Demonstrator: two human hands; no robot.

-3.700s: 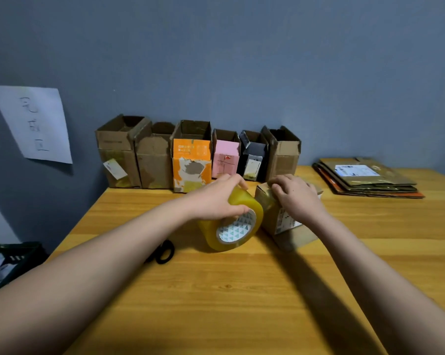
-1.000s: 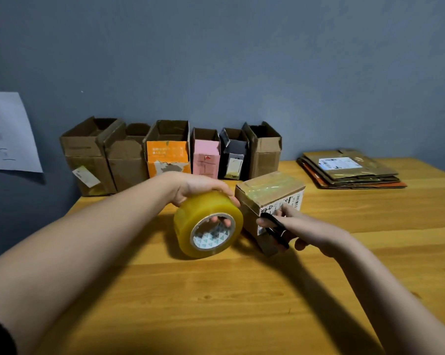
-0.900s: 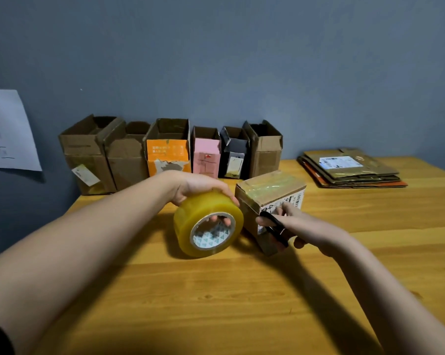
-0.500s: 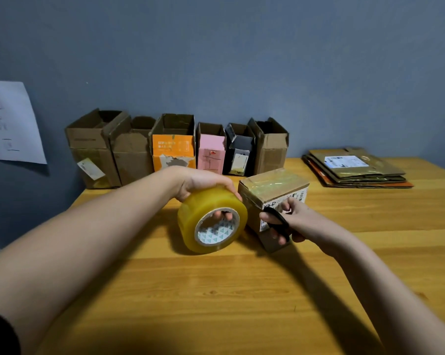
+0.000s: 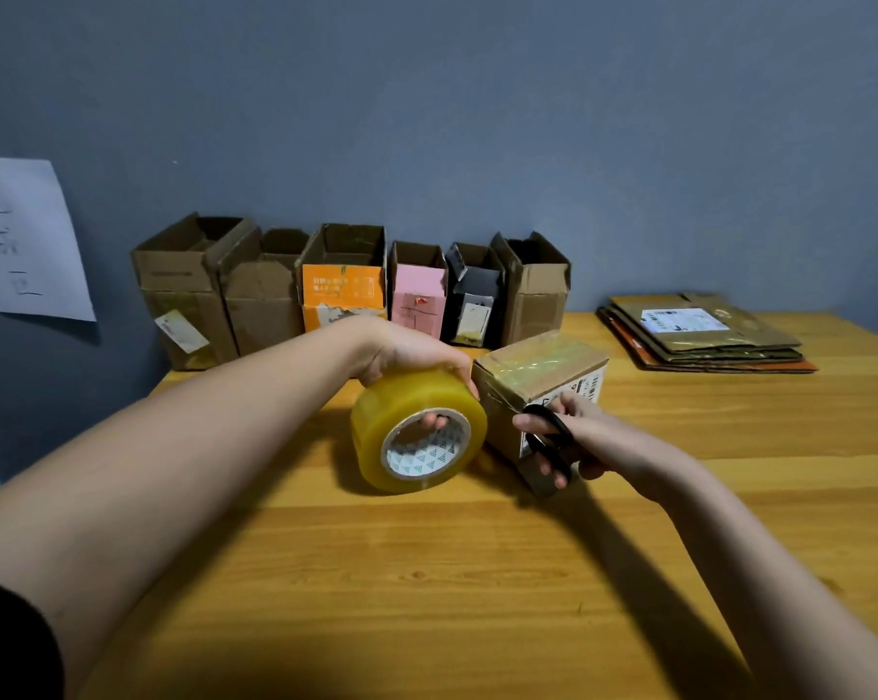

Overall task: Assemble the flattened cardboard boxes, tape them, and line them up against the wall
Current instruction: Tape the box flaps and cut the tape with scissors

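A small brown cardboard box (image 5: pixel 543 366) lies on the wooden table (image 5: pixel 427 598), its top covered with shiny clear tape. My left hand (image 5: pixel 411 353) grips a big yellow tape roll (image 5: pixel 417 429) just left of the box, with fingertips showing through the core. My right hand (image 5: pixel 583 437) holds black scissors (image 5: pixel 548 437) by the handles against the box's near left corner. The blades are hidden. Several assembled open boxes (image 5: pixel 346 290) stand in a row against the blue wall.
A stack of flattened cardboard boxes (image 5: pixel 699 336) lies at the back right of the table. A white paper sheet (image 5: pixel 23 240) with handwriting hangs on the wall at the left. The table's left edge runs near the leftmost box.
Since 3.7 s ago my right hand left the box top and took up the scissors, bringing them to the box's corner. In the last second both hands have barely moved.
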